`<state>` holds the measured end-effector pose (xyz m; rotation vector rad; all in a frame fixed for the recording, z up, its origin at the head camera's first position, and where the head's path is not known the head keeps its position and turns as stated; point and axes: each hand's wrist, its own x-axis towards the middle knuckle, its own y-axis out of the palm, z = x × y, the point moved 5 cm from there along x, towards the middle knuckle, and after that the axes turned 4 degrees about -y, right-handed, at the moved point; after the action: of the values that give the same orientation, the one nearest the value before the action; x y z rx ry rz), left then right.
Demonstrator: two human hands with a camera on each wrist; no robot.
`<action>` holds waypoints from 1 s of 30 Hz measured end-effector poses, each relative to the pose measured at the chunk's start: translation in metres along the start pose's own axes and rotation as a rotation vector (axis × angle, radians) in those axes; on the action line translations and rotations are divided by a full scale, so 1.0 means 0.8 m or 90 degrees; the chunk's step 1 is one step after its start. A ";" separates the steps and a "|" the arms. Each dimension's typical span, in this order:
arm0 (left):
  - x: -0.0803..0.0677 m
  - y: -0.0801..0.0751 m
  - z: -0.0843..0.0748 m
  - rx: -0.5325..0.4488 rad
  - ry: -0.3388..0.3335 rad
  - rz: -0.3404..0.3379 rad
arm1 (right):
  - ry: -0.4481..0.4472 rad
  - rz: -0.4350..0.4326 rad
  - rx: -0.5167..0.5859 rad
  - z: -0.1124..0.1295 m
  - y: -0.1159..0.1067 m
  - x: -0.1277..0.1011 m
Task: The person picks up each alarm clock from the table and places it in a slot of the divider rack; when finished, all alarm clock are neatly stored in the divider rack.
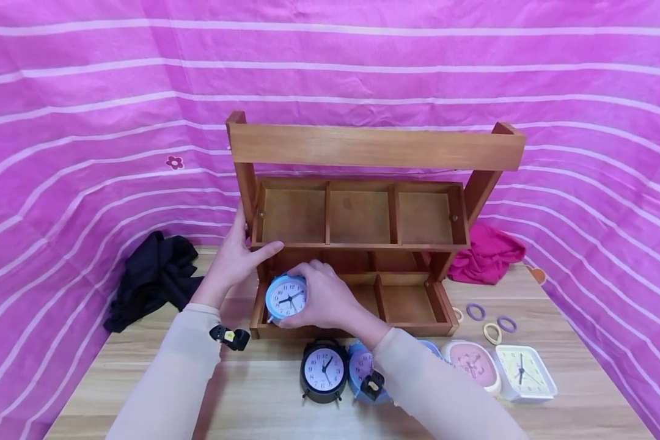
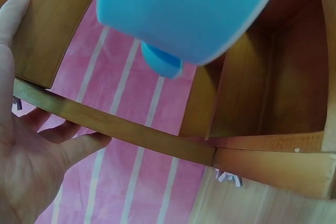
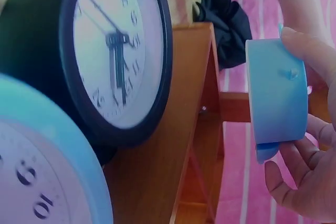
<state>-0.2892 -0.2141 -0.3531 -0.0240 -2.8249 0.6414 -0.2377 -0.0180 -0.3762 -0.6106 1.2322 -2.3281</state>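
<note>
My right hand (image 1: 324, 296) grips a round light-blue alarm clock (image 1: 285, 297) by its rim, thumb below and fingers over the top. The clock is at the lower left compartment of a two-tier wooden shelf (image 1: 374, 146), its white dial facing me. From the side, the right wrist view shows the clock's blue casing (image 3: 278, 93) between thumb and fingers. My left hand (image 1: 233, 260) holds the shelf's left side, thumb across the front and the other fingers around the side post. Close above that post, the clock's blue back (image 2: 184, 14) fills the top of the left wrist view.
In front of the shelf stand a black alarm clock (image 1: 324, 370), a blue clock (image 1: 361, 366) partly behind my right wrist, a pink-faced clock (image 1: 472, 365) and a white square clock (image 1: 524, 373). Several rings (image 1: 492, 333) lie at right. Black cloth (image 1: 156, 275) and pink cloth (image 1: 486, 255) flank the shelf.
</note>
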 end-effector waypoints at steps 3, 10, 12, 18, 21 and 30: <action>0.001 0.000 0.001 0.000 0.001 0.000 | 0.004 0.005 0.004 -0.008 0.003 0.010; 0.001 -0.001 0.001 -0.002 0.004 0.004 | 0.014 0.026 0.015 -0.023 0.020 0.023; 0.002 -0.001 0.002 -0.004 0.005 0.003 | 0.018 0.029 0.019 -0.028 0.024 0.026; 0.005 0.001 0.005 -0.014 -0.001 -0.001 | 0.022 0.038 0.009 -0.040 0.029 0.033; 0.007 0.001 0.007 -0.017 -0.012 -0.001 | 0.016 0.052 -0.003 -0.042 0.033 0.034; -0.001 0.000 -0.008 -0.026 -0.016 0.003 | 0.046 0.092 -0.032 -0.048 0.046 0.040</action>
<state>-0.2873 -0.2113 -0.3481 -0.0295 -2.8625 0.5896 -0.2795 -0.0296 -0.4209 -0.4431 1.3256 -2.2224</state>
